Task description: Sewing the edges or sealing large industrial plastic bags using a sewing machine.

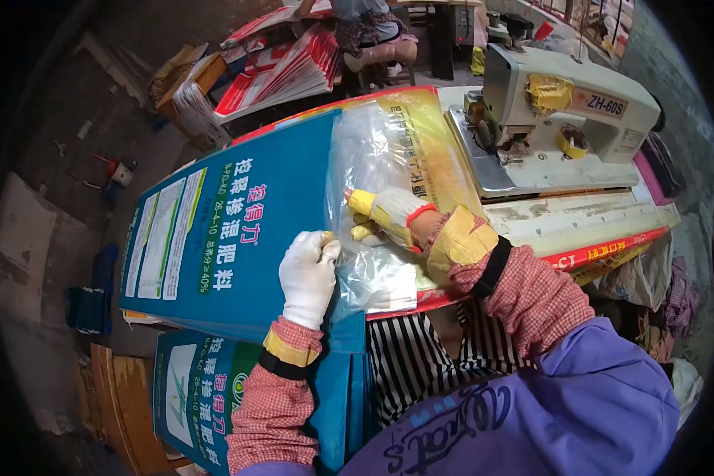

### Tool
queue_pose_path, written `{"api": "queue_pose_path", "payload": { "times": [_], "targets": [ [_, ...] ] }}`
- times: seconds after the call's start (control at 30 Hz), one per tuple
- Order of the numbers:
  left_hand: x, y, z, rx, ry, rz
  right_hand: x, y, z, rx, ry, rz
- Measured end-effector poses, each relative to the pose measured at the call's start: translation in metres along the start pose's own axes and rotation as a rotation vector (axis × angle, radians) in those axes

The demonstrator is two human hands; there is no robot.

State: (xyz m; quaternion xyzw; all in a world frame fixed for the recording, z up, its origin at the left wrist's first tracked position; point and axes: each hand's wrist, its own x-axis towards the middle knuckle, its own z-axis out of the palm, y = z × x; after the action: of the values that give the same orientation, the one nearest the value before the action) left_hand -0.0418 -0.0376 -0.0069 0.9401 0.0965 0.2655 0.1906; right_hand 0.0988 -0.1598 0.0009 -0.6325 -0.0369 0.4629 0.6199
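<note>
A blue woven sack (206,230) with printed panels lies flat on a stack in front of me. From its right edge sticks out a crumpled clear plastic liner (373,274). My left hand (308,274), in a white glove, is closed at that edge, its fingertips pinched on the liner. My right hand (393,218) wears a glove with yellow-wrapped fingers and rests over the liner. Its index finger points left, apart from the other bent fingers, and I see nothing gripped in it. Under the liner lies a yellow and red sack (444,151).
A white sewing machine (571,119) stands at the right on the table (571,218). Another blue sack (190,389) hangs below, at the lower left. Behind, red and white sacks (285,71) are stacked near a seated person (369,32). A wooden stool (123,404) stands at the left.
</note>
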Motion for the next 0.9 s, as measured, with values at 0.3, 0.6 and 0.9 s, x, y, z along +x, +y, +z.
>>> {"api": "queue_pose_path", "payload": {
  "times": [0.3, 0.6, 0.9],
  "targets": [
    [0.008, 0.007, -0.013, -0.042, -0.071, 0.091, 0.002, -0.026, 0.006, -0.834, 0.058, -0.219],
    [0.026, -0.019, -0.039, -0.464, -0.042, -0.352, 0.002, -0.022, 0.026, -1.017, 0.155, -0.421],
    [0.007, -0.046, -0.110, -0.656, 0.221, -0.410, -0.022, -0.023, 0.026, -1.088, 0.561, -1.153]
  ]
}}
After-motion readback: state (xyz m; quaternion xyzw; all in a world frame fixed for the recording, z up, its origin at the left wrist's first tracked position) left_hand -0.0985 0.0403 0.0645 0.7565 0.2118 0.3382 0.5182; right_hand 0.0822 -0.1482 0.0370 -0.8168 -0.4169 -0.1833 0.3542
